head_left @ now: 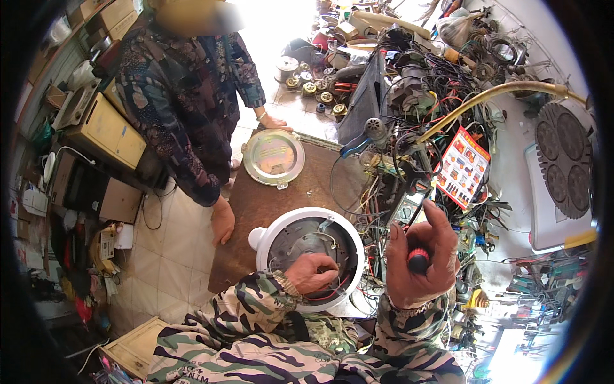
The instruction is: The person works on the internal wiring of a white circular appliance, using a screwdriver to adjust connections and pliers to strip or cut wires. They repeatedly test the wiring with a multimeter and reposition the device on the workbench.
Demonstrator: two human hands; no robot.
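A round white appliance housing [263,281] lies on the table with its open side up, showing a dark metal inside with several thin wires. My left hand [312,272] reaches into it, fingers pinched together low over the wires; what they hold is hidden. To the right of the housing I hold up my right hand [423,256], its fingers curled around a screwdriver [419,260] with a red and black handle. A round metal cover [274,157] with small tabs lies farther back on the table.
Another person [185,102] stands at the far left, one hand [275,121] by the metal cover, the other at the edge of the brown table [246,221]. A soldering-iron-like blue-handled tool [355,148], tangled cables, parts and a yellow lamp arm [492,97] crowd the right.
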